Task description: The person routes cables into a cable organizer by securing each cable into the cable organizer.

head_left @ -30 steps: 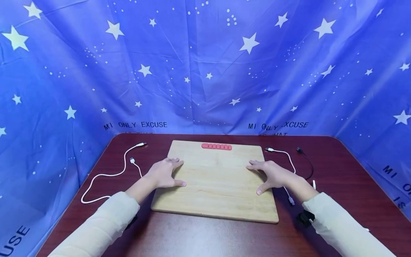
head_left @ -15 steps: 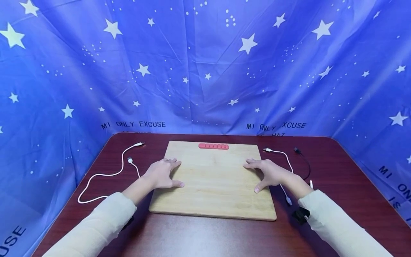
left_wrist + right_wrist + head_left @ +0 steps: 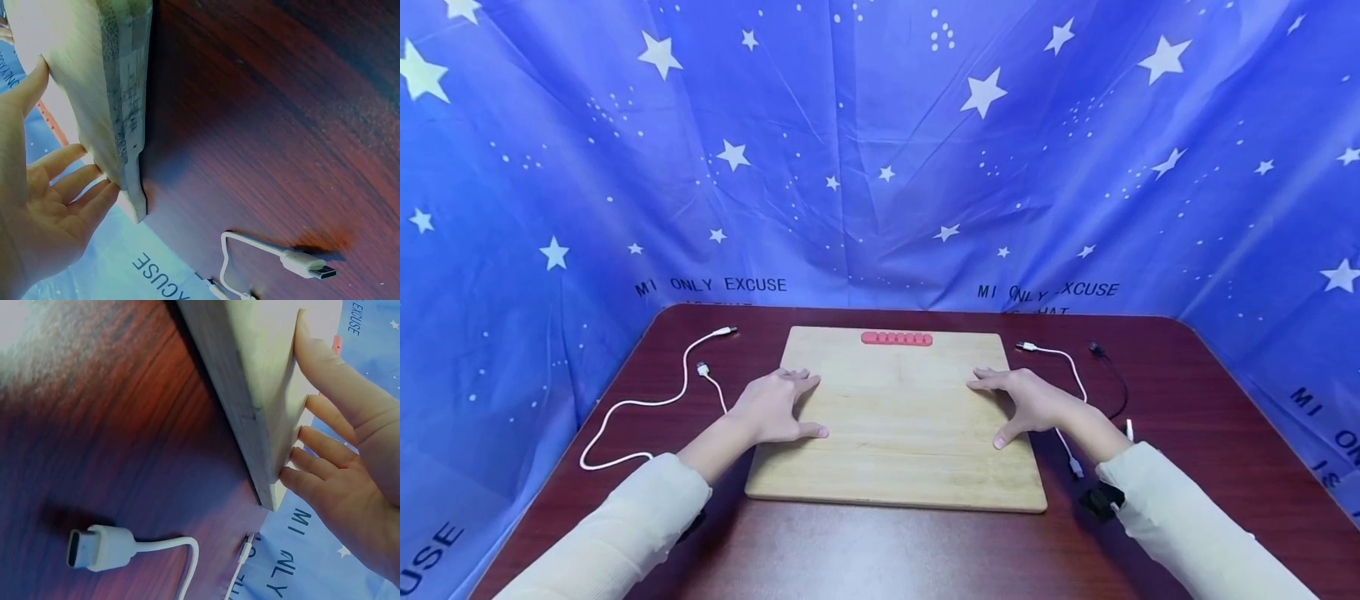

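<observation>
A pale wooden board [image 3: 895, 425] lies flat on the dark red table, with a pink cable clip strip [image 3: 897, 338] near its far edge. My left hand [image 3: 775, 408] rests on the board's left side, fingertips and thumb spread over its top. On the opposite side my right hand [image 3: 1030, 404] touches the board the same way, thumb apart from the fingers. In the left wrist view the fingertips of the left hand [image 3: 62, 206] sit at the board's edge. The right wrist view shows the right hand [image 3: 350, 450] with its fingertips on the board's surface.
White USB cables [image 3: 647, 406] lie left of the board. To the right are another white cable [image 3: 1060, 353] and a black cable [image 3: 1116, 375], partly behind the right forearm. A blue starry curtain [image 3: 880, 167] hangs behind the table [image 3: 880, 550].
The head view has shifted slightly. Both hands stay in place on the board, and the cables and clip strip lie as before.
</observation>
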### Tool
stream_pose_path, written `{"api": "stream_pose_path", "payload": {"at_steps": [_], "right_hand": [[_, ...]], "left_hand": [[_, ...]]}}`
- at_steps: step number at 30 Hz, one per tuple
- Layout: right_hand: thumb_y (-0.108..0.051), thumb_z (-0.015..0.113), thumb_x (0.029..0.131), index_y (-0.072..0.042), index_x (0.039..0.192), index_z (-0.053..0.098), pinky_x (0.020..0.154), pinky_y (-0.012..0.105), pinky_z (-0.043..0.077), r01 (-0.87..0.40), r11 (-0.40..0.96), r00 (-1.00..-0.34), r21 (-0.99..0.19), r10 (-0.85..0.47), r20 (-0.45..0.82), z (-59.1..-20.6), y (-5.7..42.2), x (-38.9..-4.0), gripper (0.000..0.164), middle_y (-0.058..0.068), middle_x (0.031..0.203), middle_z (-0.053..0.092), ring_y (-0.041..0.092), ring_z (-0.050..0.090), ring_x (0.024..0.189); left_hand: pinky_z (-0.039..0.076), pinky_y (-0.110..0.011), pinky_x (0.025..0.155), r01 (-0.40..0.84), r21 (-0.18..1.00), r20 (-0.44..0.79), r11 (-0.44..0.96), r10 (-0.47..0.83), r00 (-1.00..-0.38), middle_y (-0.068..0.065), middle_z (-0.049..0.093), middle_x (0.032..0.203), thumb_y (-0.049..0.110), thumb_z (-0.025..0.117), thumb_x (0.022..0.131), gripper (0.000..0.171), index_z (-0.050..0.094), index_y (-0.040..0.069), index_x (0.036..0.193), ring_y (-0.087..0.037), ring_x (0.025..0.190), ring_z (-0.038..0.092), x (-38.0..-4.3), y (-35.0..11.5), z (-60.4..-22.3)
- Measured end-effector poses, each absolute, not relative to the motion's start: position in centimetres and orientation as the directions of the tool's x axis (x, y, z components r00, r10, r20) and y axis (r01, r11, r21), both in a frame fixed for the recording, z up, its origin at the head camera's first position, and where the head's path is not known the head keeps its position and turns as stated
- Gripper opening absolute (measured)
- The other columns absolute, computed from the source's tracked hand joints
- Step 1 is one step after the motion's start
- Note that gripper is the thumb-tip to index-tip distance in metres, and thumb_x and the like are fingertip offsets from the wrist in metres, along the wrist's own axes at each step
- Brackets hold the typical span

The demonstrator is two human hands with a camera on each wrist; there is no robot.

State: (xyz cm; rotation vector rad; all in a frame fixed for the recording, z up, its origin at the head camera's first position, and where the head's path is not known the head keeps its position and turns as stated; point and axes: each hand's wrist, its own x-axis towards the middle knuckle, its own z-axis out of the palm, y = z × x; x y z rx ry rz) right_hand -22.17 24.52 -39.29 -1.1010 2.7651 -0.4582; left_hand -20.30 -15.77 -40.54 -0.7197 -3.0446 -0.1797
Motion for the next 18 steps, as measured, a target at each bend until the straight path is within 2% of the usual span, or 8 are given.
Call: {"api": "stream_pose_path", "payload": {"at_steps": [8, 18], "right_hand": [[-0.036, 0.09, 0.053, 0.003, 0.127, 0.059, 0.103, 0.059, 0.043, -0.65, 0.685, -0.731, -0.328, -0.682, 0.024, -39.11, 24.54, -22.3, 0.089, 0.031, 0.137, 0.05, 0.047, 0.048, 0.128], [-0.036, 0.091, 0.051, 0.003, 0.125, 0.06, 0.104, 0.058, 0.042, -0.629, 0.701, -0.747, -0.335, -0.665, 0.011, -39.15, 24.17, -22.29, 0.09, 0.031, 0.136, 0.052, 0.047, 0.049, 0.128]], "left_hand": [[0.049, -0.045, 0.104, 0.459, 0.101, 0.063, 0.883, 0.455, -0.888, -0.015, 0.059, 0.135, 0.066, 0.069, 0.07, 0.085, 0.058, 0.008, 0.132, -0.031, 0.129, 0.053, -20.67, -15.82, -40.35], [0.048, -0.044, 0.106, 0.474, 0.094, 0.043, 0.875, 0.472, -0.88, -0.016, 0.059, 0.135, 0.066, 0.068, 0.07, 0.085, 0.059, 0.008, 0.131, -0.032, 0.129, 0.053, -21.01, -15.81, -40.46]]}}
